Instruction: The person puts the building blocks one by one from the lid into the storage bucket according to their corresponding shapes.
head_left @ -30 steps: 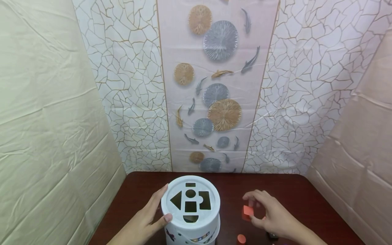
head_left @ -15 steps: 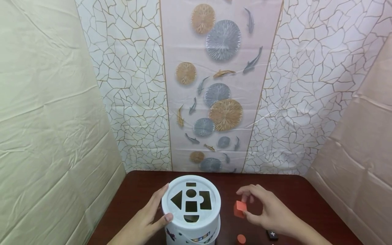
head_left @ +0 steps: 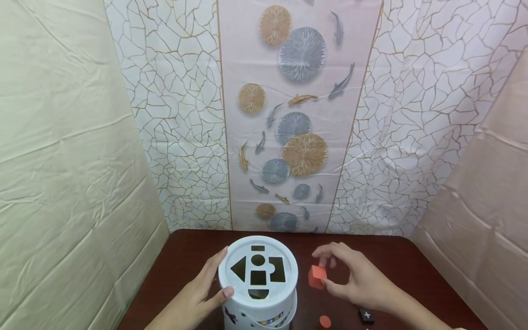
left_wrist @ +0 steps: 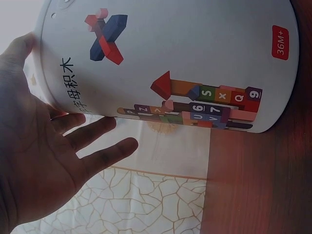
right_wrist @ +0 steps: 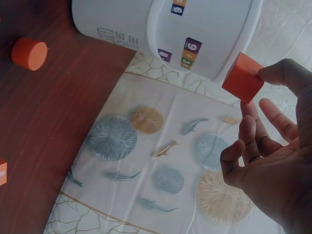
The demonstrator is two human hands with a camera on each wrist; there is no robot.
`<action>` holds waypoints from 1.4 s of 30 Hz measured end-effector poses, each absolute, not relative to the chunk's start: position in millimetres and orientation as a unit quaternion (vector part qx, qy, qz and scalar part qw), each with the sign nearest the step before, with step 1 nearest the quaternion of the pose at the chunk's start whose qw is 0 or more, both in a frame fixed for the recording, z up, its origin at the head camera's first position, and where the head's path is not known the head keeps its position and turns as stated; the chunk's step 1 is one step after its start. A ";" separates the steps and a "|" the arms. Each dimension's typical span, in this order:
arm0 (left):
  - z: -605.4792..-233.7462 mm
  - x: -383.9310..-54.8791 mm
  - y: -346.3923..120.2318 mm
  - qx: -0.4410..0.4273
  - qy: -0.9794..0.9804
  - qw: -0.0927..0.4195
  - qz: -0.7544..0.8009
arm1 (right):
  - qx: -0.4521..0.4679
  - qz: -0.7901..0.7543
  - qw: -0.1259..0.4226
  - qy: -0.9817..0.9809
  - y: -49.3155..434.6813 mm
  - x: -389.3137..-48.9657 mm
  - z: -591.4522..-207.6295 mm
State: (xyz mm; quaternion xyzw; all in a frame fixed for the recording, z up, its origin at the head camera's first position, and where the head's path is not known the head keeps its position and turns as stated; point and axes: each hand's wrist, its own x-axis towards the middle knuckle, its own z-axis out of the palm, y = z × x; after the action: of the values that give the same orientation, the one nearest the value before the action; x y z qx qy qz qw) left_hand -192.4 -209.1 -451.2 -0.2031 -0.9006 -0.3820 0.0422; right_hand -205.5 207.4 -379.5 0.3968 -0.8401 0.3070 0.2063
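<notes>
A white toy bucket [head_left: 243, 316] stands upright, its white lid [head_left: 284, 288] cut with several shaped holes, including a triangle, a circle and a square. My left hand [head_left: 195, 291] holds the bucket's left side by the rim, thumb at the front and forefinger toward the back; its other fingers spread beside the wall in the left wrist view. To the right of the bucket, my right hand [head_left: 359, 277] pinches a red cube block [head_left: 316, 277] between thumb and fingertips. The cube is raised beside the lid, close to the bucket's wall in the right wrist view.
A red cylinder block [head_left: 325, 322] stands on the dark red-brown table [head_left: 185, 256], right of the bucket. Farther right lies a black block with a white plus sign [head_left: 365, 316]. A patterned cloth [head_left: 280, 114] hangs behind the table. The bucket's handle [head_left: 294, 307] hangs at its right side.
My right hand has carried the red cube left and slightly up, closer to the bucket, uncovering the black block. The left hand stays on the bucket; the view has shifted slightly.
</notes>
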 end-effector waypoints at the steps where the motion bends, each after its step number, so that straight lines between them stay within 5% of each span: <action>1: -451.5 -192.3 -209.2 -0.204 -0.901 0.045 -0.380 | 0.395 0.308 0.204 -0.841 206.3 -205.2 -378.4; 42: -435.4 -189.1 -212.7 -0.179 -0.912 -0.010 -0.368 | 0.447 0.340 0.174 -0.809 137.1 -209.7 -361.2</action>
State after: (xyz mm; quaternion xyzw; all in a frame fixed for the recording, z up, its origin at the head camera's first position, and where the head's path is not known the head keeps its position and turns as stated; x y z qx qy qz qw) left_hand -189.1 -212.7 -435.4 -0.1793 -0.9124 -0.3679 -0.0105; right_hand -209.7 137.1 -361.2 0.4472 -0.8088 0.3400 0.1738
